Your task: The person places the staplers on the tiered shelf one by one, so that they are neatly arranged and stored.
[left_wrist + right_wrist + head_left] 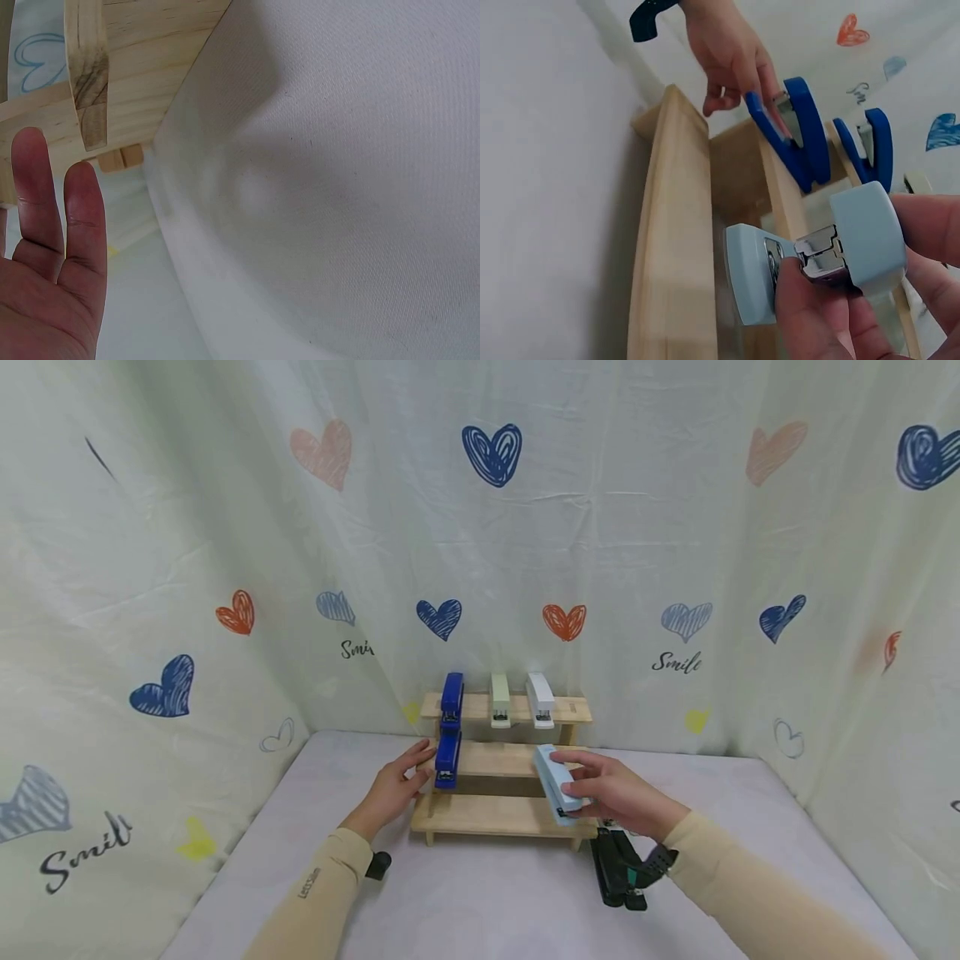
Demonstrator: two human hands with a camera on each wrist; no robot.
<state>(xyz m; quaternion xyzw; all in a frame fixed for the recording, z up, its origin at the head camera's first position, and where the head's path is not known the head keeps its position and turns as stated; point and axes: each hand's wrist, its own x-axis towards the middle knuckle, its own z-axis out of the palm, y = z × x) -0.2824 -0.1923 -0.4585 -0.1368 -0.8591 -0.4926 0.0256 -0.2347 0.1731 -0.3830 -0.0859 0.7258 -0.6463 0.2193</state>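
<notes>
Right hand (pixel 609 789) grasping a light-blue stapler (pixel 552 782), left hand (pixel 392 789) loose-fingered, placement at a wooden rack (pixel 480 814) appears in progress; next, the stapler likely needs squaring onto the middle shelf (pixel 495 760).

Pale-blue stapler with smooth rounded casing and shiny metal nose (pixel 553 783): pinched between the right hand's (pixel 618 791) thumb and fingers, aslant before the right end of the three-tier pale wooden rack (pixel 480 816), nose toward the person, top and base parted at the front. Dark-blue stapler with silvery metal insides (pixel 447 760): on the middle tier's left end, nose outward, left hand (pixel 392 789) just beside; contact unclear.
</notes>
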